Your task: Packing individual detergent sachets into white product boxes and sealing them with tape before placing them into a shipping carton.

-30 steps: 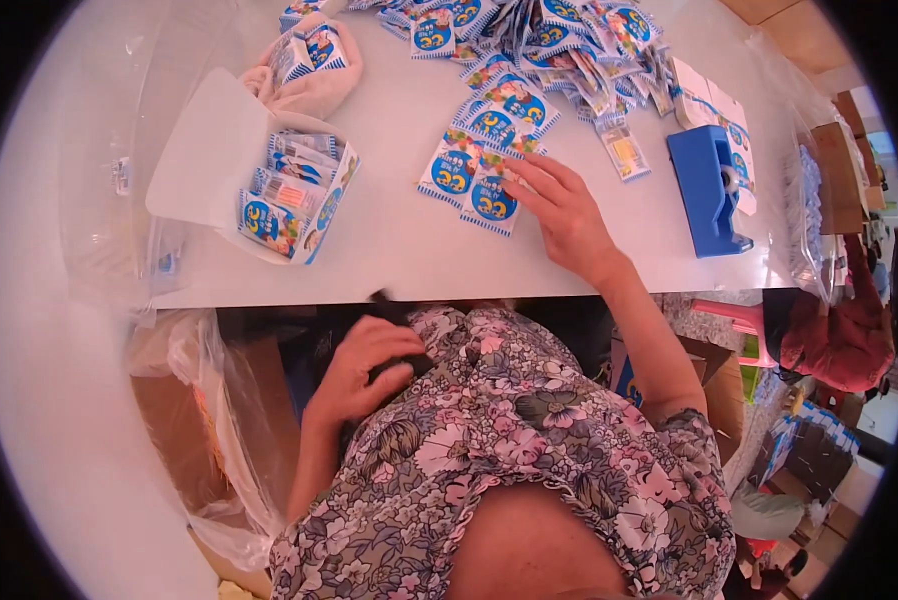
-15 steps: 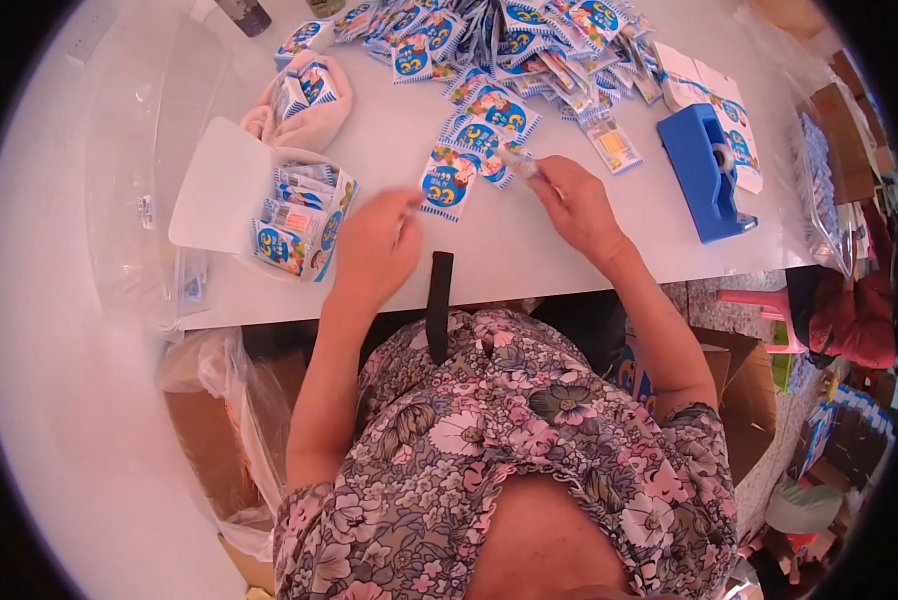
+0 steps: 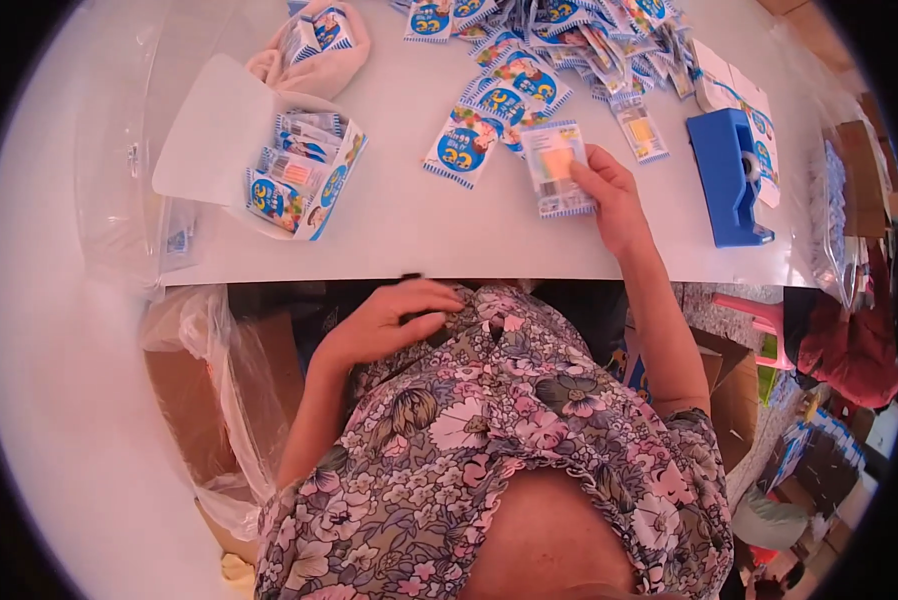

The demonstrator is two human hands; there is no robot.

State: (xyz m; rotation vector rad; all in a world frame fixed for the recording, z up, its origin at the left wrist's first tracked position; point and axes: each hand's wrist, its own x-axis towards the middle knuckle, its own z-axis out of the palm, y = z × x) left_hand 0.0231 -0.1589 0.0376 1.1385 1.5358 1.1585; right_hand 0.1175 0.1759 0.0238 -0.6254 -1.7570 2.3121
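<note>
My right hand (image 3: 614, 200) pinches a small flat packet (image 3: 557, 168) by its right edge, above the table. The packet's clear back shows an orange-yellow piece inside. Down at my waist, below the table edge, my left hand (image 3: 394, 318) has its fingers stretched to the right and the thumb apart. The dark tip of a black strap (image 3: 412, 276) sticks out just above that hand; the rest of it is hidden. Several blue-and-white packets (image 3: 462, 148) lie overlapping left of the held one. Another packet (image 3: 639, 130) lies right of them with its clear side up.
An open white box (image 3: 334, 185) with several packets stands at the left. Behind it sits a pink cloth pouch (image 3: 347, 65) holding packets. A large packet heap (image 3: 569, 35) covers the far middle. At the right are a blue tape dispenser (image 3: 724, 180) and a flat printed carton (image 3: 734, 90).
My left hand has dropped from the table to my waist, and the strap's tip has shifted down. My right hand has turned the packet flat toward view. The whole view has shifted.
</note>
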